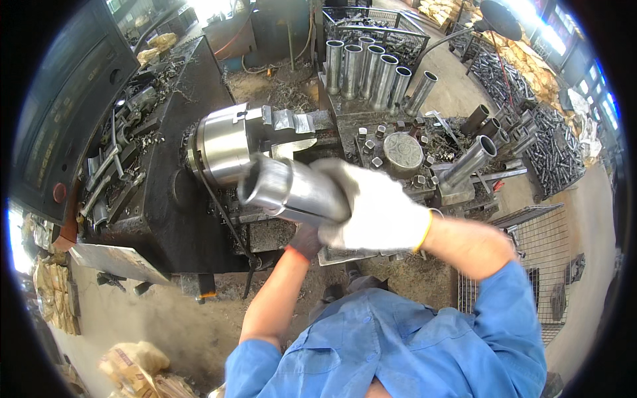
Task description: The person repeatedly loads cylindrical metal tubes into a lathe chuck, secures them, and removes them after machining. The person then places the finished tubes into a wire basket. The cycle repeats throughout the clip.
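A shiny metal tube (302, 192), slightly blurred, is held in my white-gloved right hand (381, 205), its open end towards the left. The fingers close round its right part. Below it, my left hand (305, 240) wears a dark glove with a red cuff; tube and white glove cover its fingers, so its grip does not show. Just behind the tube's open end is a lathe chuck (222, 146) with stepped jaws (288, 121). To the right of the chuck sits a tool post (403, 149) with a round top and several square-headed bolts.
Several metal tubes (352, 69) stand upright behind the tool post. Another tube (472, 159) leans at its right, near a caliper (446, 127). Wire baskets (398, 18) of metal parts stand farther back. The lathe's dark headstock (179, 219) fills the left, with hand tools (113, 149) on it.
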Tool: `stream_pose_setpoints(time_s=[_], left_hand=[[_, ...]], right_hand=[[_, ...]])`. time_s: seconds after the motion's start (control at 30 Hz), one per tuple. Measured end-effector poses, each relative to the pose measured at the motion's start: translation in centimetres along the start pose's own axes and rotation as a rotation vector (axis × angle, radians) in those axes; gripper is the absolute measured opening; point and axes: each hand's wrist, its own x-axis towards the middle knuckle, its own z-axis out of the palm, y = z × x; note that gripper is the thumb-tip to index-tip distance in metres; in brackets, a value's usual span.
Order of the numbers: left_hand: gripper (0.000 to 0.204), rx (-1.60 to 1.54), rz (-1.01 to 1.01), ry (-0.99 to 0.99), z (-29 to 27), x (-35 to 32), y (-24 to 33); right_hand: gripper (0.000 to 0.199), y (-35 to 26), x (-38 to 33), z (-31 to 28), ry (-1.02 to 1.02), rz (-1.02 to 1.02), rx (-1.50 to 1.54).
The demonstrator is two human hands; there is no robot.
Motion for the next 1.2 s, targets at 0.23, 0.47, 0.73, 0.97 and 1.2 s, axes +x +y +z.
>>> stream_pose_setpoints(time_s=[0.23, 0.47, 0.73, 0.97, 1.2], left_hand=[[0.043, 0.313, 0.232, 0.401, -2.3, 0.4, -0.5], [0.030, 0.065, 0.153, 0.791, -13.2, -14.5, -6.0], [0.038, -0.492, 0.450, 1.046, -25.8, -28.2, -7.3], [0.052, -0.466, 0.363, 1.054, -22.8, -28.5, 0.2], [0.042, -0.173, 0.333, 1.283, -26.3, -28.3, -1.0]], right_hand=[[0.045, 7.7, 12.3, -10.0, -0.118, -0.156, -1.222], [0.077, 21.2, 18.9, -5.1, -0.667, 0.129, -0.685], [0.080, 23.3, 19.7, -3.8, -0.629, -0.003, -0.481], [0.036, 22.6, 20.6, -4.1, -0.711, 0.227, -0.589], [0.092, 19.4, 22.5, -2.3, -0.638, 0.184, -0.447]])
